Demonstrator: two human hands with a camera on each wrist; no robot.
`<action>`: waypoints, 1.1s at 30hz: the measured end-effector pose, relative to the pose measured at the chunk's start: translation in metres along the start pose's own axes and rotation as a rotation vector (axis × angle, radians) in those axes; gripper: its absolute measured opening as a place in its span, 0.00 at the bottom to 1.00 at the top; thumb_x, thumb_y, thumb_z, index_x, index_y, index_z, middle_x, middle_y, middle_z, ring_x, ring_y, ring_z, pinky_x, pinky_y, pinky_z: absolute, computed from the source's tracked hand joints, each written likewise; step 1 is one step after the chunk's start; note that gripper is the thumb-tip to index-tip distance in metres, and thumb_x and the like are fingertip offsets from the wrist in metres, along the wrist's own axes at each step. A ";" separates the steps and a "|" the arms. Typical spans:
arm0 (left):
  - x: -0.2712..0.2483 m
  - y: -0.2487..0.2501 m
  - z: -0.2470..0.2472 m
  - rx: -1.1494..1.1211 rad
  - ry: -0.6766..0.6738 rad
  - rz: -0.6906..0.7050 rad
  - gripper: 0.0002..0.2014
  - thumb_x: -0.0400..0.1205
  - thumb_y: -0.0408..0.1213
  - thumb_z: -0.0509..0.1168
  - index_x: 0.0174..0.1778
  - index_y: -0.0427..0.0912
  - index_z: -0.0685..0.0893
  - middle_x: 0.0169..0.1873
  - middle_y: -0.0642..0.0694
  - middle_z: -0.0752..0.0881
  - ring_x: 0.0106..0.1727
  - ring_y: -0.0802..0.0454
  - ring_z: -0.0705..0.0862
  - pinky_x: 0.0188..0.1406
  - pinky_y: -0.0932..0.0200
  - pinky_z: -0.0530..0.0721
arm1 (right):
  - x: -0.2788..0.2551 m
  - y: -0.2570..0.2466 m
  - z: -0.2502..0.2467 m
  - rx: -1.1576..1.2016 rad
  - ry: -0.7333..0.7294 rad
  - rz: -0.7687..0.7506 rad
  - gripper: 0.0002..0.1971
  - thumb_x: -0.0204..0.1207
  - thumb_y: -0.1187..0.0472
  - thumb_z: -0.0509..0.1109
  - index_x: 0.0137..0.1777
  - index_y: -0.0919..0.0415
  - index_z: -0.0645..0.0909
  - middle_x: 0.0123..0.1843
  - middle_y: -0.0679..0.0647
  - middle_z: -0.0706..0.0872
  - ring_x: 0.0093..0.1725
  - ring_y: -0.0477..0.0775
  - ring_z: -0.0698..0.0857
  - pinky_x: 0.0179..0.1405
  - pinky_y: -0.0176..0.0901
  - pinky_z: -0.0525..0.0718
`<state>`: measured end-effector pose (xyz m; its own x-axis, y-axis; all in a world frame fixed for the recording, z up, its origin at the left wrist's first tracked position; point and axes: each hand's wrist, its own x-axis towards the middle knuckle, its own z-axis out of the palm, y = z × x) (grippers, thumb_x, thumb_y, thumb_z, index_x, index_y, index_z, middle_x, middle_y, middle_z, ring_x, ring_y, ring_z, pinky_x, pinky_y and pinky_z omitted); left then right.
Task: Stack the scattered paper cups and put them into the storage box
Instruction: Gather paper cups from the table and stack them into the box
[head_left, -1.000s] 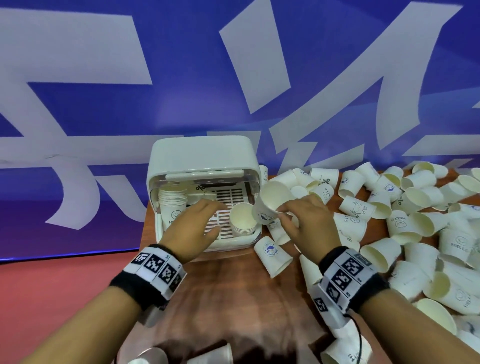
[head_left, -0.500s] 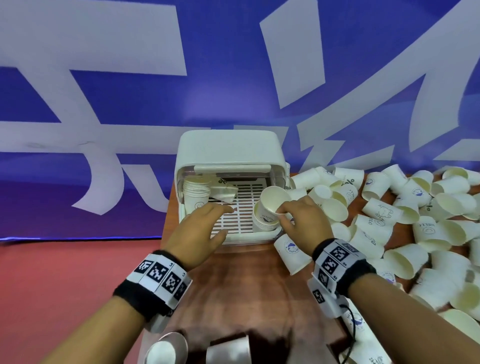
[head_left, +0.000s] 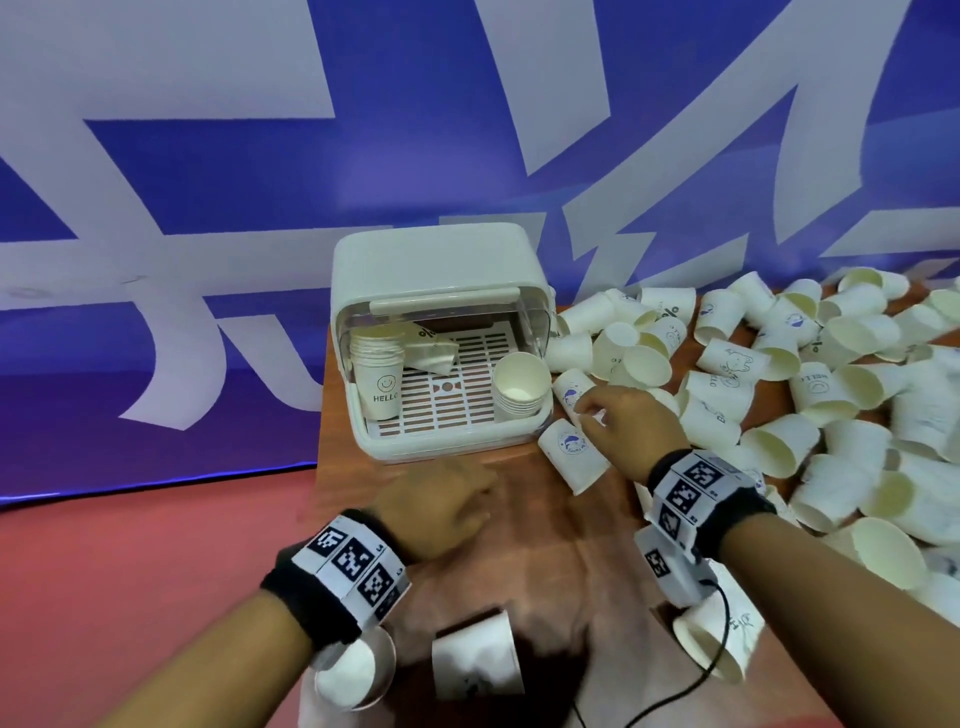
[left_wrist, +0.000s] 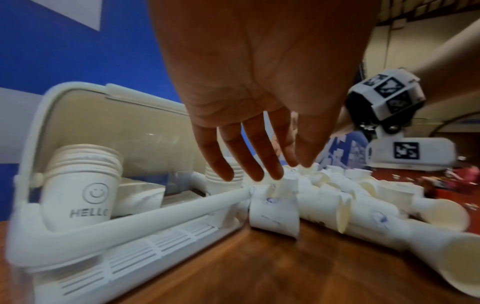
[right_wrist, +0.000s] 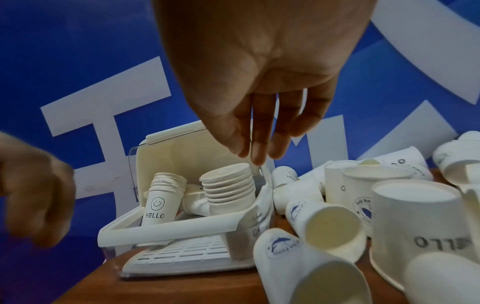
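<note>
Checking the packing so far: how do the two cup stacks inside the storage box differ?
The left stack stands against the box's left wall, taller, and its outer cup shows a smiley and HELLO. The right stack stands at the front right corner, shorter, and no print shows on it from the head view. Both stand upright, mouths up, on the slotted tray of the storage box, and neither hand touches them.

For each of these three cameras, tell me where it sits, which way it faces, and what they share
Head: worn high, looking forward and down at storage box, cup pile, both hands.
Left wrist: low over the table, looks along left hand toward box front; right wristband shows.
Right wrist: looks along right hand at box and cups; left hand at edge.
Shared: the HELLO cup stack appears in all three.
</note>
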<state>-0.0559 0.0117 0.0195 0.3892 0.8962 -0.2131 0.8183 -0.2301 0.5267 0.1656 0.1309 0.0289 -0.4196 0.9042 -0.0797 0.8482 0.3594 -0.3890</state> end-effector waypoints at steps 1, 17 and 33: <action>0.000 0.003 0.004 0.003 -0.032 0.042 0.14 0.79 0.40 0.64 0.60 0.48 0.81 0.58 0.50 0.83 0.58 0.52 0.79 0.59 0.58 0.76 | -0.004 0.001 0.001 0.003 -0.014 0.041 0.08 0.77 0.58 0.65 0.52 0.53 0.84 0.53 0.50 0.87 0.50 0.52 0.83 0.46 0.44 0.80; -0.003 0.025 0.069 0.176 -0.499 0.168 0.20 0.77 0.41 0.62 0.66 0.59 0.78 0.64 0.51 0.76 0.67 0.45 0.71 0.63 0.47 0.71 | -0.032 0.035 0.049 0.053 -0.184 0.566 0.14 0.80 0.52 0.60 0.51 0.61 0.81 0.53 0.59 0.85 0.51 0.58 0.81 0.47 0.43 0.72; 0.003 0.002 0.067 0.024 -0.368 0.108 0.08 0.79 0.39 0.60 0.52 0.52 0.82 0.50 0.50 0.85 0.54 0.48 0.80 0.56 0.52 0.78 | -0.015 0.044 0.075 0.268 -0.194 0.576 0.12 0.79 0.52 0.64 0.36 0.56 0.75 0.46 0.60 0.84 0.50 0.61 0.82 0.48 0.43 0.72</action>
<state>-0.0248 -0.0111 -0.0359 0.5958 0.6714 -0.4408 0.7723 -0.3281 0.5440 0.1851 0.1158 -0.0559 0.0055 0.8676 -0.4972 0.8552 -0.2617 -0.4473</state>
